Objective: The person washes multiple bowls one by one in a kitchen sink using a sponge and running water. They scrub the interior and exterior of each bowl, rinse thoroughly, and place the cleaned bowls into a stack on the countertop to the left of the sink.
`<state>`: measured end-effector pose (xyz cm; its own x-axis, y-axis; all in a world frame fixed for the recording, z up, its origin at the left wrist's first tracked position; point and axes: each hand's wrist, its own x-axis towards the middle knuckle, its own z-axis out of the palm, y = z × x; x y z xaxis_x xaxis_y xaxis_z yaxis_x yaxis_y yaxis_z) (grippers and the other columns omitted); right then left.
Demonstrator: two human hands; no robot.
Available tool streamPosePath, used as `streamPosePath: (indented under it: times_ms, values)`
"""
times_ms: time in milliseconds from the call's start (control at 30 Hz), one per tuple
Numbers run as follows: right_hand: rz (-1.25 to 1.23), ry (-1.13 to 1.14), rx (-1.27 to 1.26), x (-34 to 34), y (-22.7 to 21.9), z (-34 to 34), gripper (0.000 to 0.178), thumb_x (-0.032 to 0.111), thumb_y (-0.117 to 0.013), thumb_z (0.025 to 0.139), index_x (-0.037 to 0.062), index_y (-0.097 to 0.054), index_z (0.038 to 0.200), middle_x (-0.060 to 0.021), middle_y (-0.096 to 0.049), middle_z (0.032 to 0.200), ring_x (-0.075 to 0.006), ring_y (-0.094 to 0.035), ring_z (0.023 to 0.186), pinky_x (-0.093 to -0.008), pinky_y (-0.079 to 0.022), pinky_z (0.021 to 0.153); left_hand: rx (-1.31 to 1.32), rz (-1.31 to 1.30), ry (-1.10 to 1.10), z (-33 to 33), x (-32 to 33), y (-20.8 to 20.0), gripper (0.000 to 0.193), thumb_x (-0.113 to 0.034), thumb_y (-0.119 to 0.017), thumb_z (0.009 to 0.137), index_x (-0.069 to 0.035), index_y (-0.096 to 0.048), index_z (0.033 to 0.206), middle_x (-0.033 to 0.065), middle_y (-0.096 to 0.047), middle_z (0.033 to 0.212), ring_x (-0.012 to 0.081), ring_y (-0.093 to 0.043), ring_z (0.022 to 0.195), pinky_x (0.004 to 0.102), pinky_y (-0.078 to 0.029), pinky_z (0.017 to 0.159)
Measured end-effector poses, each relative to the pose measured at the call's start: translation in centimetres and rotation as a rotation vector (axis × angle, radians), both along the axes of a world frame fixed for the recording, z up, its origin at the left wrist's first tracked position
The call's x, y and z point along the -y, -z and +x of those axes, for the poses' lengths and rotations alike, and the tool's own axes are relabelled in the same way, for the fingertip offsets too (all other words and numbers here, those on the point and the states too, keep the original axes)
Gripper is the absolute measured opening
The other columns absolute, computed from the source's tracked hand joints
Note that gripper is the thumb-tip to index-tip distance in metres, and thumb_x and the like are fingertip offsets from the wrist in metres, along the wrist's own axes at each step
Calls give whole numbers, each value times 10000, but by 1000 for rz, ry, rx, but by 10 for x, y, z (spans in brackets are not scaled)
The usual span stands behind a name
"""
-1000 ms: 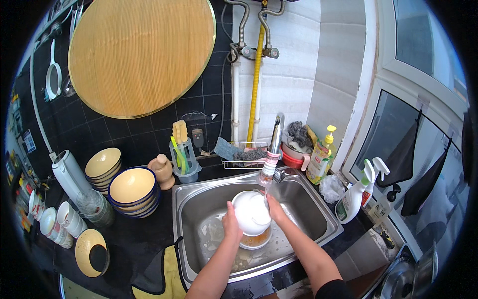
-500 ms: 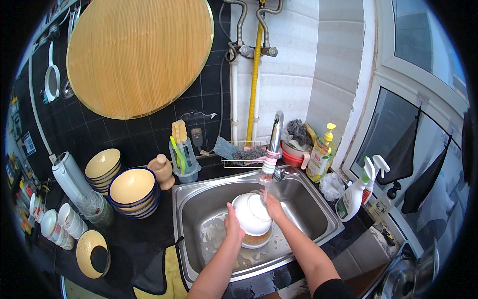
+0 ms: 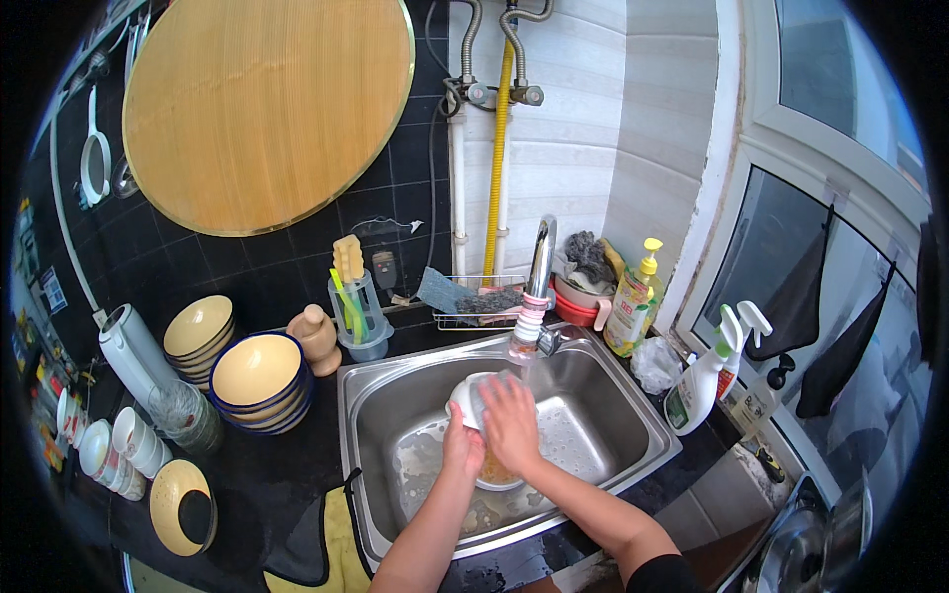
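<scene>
Two hands on a white bowl over the sink

So, nearest first, clock taken from the bowl in the hands. At 7 o'clock there's a yellow cloth point(image 3: 343, 539) with dark edging by the front of the worktop point(image 3: 259, 494). The left hand point(image 3: 461, 442) is grasping a white bowl point(image 3: 467, 399) by its side, fingers wrapped on it. The right hand point(image 3: 510, 423) lies over the bowl, fingers straight and loose rather than curled round it, a bit blurry. That bowl is held up in the sink point(image 3: 603, 435), with another pale dish point(image 3: 498, 485) right below at 6 o'clock.

Further out: blue-rimmed bowls point(image 3: 259, 370) stacked at 9, spray bottles point(image 3: 697, 388) at 3, soap bottle point(image 3: 629, 308) at 2, tap point(image 3: 541, 259) between 12 and 1. Way back at 11, a big round wooden board point(image 3: 267, 109) against dark tiles point(image 3: 395, 203).
</scene>
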<state>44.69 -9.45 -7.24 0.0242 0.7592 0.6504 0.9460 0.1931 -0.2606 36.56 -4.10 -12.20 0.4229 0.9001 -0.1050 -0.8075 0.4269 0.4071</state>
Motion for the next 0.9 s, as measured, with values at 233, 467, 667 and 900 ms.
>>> streamPosePath:
  times_ms: [233, 467, 667, 900]
  values:
    - [10, 55, -34, 4, 2, -2, 425, 215, -418, 833, 60, -398, 1229, -130, -358, 1287, -337, -283, 1203, -436, -216, 980, 49, 29, 13, -1, 2, -4, 478, -409, -411, 857, -63, -396, 1187, 69, -469, 1181, 179, -433, 1105, 335, -369, 926]
    - [-259, 48, -1484, -17, 28, 62, 447, 283, -295, 895, -53, -436, 1153, -155, -527, 1092, -235, -494, 1019, -289, -338, 910, -86, 26, 88, -6, -1, -5, 523, -456, -381, 850, -61, -402, 1192, 55, -472, 1191, 187, -435, 1108, 347, -355, 932]
    - [-96, -119, -2167, -19, 72, 97, 367, 140, -259, 863, -76, -484, 1057, -198, -537, 1052, -293, -547, 938, -393, -441, 835, -64, 85, 276, 5, 10, -16, 552, -449, -366, 862, -40, -338, 1231, 82, -423, 1236, 205, -402, 1140, 364, -325, 956]
    - [113, -43, -2268, -23, 85, 108, 392, 158, -247, 862, -67, -475, 1088, -200, -530, 1063, -300, -546, 942, -382, -453, 822, 3, 278, 395, 12, 18, -10, 429, -89, -443, 852, -53, -297, 1254, 110, -406, 1231, 246, -377, 1158, 392, -316, 968]
